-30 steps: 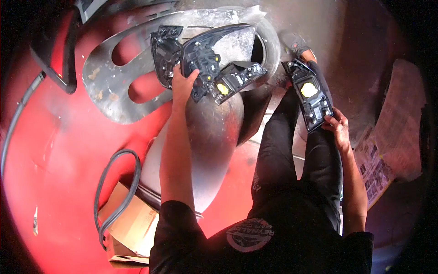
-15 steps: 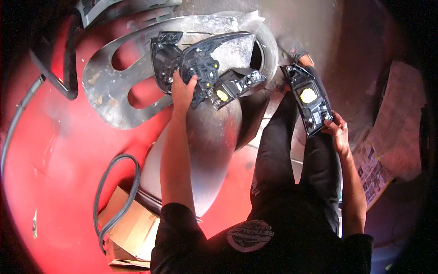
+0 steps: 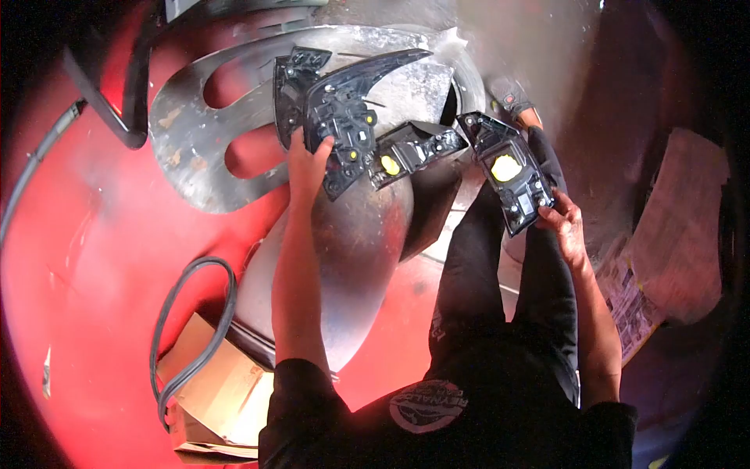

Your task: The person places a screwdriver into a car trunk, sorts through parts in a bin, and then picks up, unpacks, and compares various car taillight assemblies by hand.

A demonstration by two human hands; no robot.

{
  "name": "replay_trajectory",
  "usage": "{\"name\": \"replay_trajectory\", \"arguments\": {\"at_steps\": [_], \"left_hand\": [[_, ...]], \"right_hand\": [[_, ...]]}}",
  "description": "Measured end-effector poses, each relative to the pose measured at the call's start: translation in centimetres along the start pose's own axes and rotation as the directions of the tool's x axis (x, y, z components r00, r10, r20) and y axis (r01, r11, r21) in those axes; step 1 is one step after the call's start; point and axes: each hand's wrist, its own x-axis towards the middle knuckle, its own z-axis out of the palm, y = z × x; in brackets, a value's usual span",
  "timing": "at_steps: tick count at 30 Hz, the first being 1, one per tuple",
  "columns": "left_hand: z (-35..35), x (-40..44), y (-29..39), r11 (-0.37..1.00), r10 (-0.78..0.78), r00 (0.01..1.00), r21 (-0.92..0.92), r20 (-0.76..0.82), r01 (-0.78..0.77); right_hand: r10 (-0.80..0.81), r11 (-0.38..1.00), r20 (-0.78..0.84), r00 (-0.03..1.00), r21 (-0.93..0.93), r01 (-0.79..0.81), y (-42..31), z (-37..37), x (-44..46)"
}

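My left hand [image 3: 308, 162] grips the lower edge of a black curved lamp housing [image 3: 341, 117] with small yellow spots, above a metal panel. Behind it, to its left, is another black housing part [image 3: 293, 86]. A smaller black lamp unit [image 3: 414, 150] with a yellow spot lies just right of the curved one. My right hand [image 3: 564, 225] pinches the lower right corner of a black lamp unit [image 3: 516, 186], which has a large yellow patch and hangs over my legs, its upper left end close to the smaller unit.
A grey metal panel [image 3: 183, 160] with oval holes rests on a red surface [image 3: 86, 258]. An open cardboard box [image 3: 223, 383] and a looped black hose [image 3: 161, 328] are at lower left. A printed sheet [image 3: 629, 313] lies at right.
The lamp unit in my right hand has moved left, closer to the smaller unit, and tilted more. The curved housing in my left hand has turned slightly, and its long tip points further right.
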Motion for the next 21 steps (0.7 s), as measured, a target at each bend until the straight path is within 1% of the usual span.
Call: {"name": "replay_trajectory", "arguments": {"at_steps": [2, 5, 8, 11, 13, 14, 15, 16, 17, 18, 19, 21], "left_hand": [[-1.0, 0.2, -0.4, 0.977, -0.011, 0.996, -0.212, 0.089, 0.030], [-3.1, 0.0, -0.3, 0.920, -0.090, 0.990, -0.372, 0.104, 0.123], [-5.6, -0.5, -0.9, 0.879, -0.107, 0.979, -0.444, 0.176, 0.176], [-7.3, -2.0, 0.7, 0.756, -0.159, 0.948, -0.584, 0.275, 0.296], [-8.8, -3.5, 3.2, 0.808, -0.210, 0.942, -0.497, 0.262, 0.318], [-9.0, -4.1, 3.8, 0.827, -0.238, 0.937, -0.452, 0.255, 0.334], [-8.7, -4.6, 3.2, 0.768, -0.227, 0.931, -0.535, 0.286, 0.351], [-8.4, -6.1, 2.6, 0.703, -0.170, 0.932, -0.624, 0.320, 0.342], [-7.7, -6.3, 1.7, 0.625, -0.172, 0.924, -0.687, 0.342, 0.371], [-7.7, -7.4, 2.8, 0.598, -0.270, 0.909, -0.685, 0.316, 0.416], [-7.0, -8.0, 2.3, 0.560, -0.249, 0.918, -0.728, 0.309, 0.396], [-5.1, -9.8, -0.3, 0.479, -0.204, 0.936, -0.804, 0.288, 0.351]], "right_hand": [[-0.001, 1.000, 0.024, 1.000, -0.001, 0.001, -0.7, 0.2, -0.1], [-0.025, 1.000, -0.039, 0.999, 0.009, 0.025, -0.9, 1.3, 0.1], [-0.054, 0.995, 0.003, 0.999, -0.082, 0.054, -2.4, 1.5, 0.6], [-0.126, 0.985, 0.017, 0.992, -0.115, 0.127, -4.8, 1.3, 0.8], [-0.172, 0.972, 0.041, 0.984, -0.157, 0.176, -7.2, 2.3, 2.1], [-0.193, 0.961, 0.085, 0.977, -0.185, 0.206, -8.7, 2.8, 3.2], [-0.213, 0.948, 0.130, 0.968, -0.211, 0.237, -10.1, 3.5, 4.4], [-0.300, 0.919, 0.089, 0.950, -0.241, 0.313, -10.9, 4.2, 3.1], [-0.318, 0.876, 0.182, 0.930, -0.319, 0.362, -12.2, 4.8, 6.0], [-0.314, 0.848, 0.247, 0.917, -0.362, 0.388, -13.3, 5.4, 7.7], [-0.309, 0.813, 0.305, 0.901, -0.406, 0.417, -14.5, 5.8, 8.8], [-0.397, 0.793, 0.396, 0.828, -0.308, 0.526, -16.1, 7.4, 10.1]]}}
